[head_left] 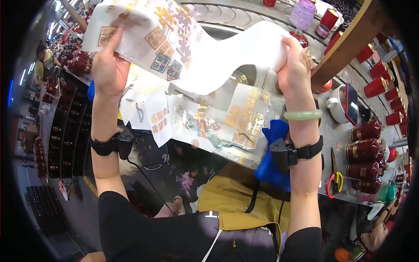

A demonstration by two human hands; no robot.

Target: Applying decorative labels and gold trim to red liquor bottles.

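Note:
A long white strip of sticker sheet [205,61] with gold and green printed decals is stretched between my two raised hands. My left hand [109,65] pinches its left end, thumb in front. At the other end my right hand [294,61] grips the strip where it curves up, fingers partly hidden behind. Below, on the table, lie a clear sheet of gold decals [248,113], a sheet with gold and green lettering [198,120] and a small white piece with gold squares [159,122]. A jade-green bangle [302,115] circles my right wrist.
Red jars [364,150] cluster at the right, near scissors [335,179] with red and yellow handles. A white mug [336,105] props a phone [352,105]. A wooden post [345,43] stands close to my right hand. Beyond runs a conveyor [227,15]; a person [46,63] is far left.

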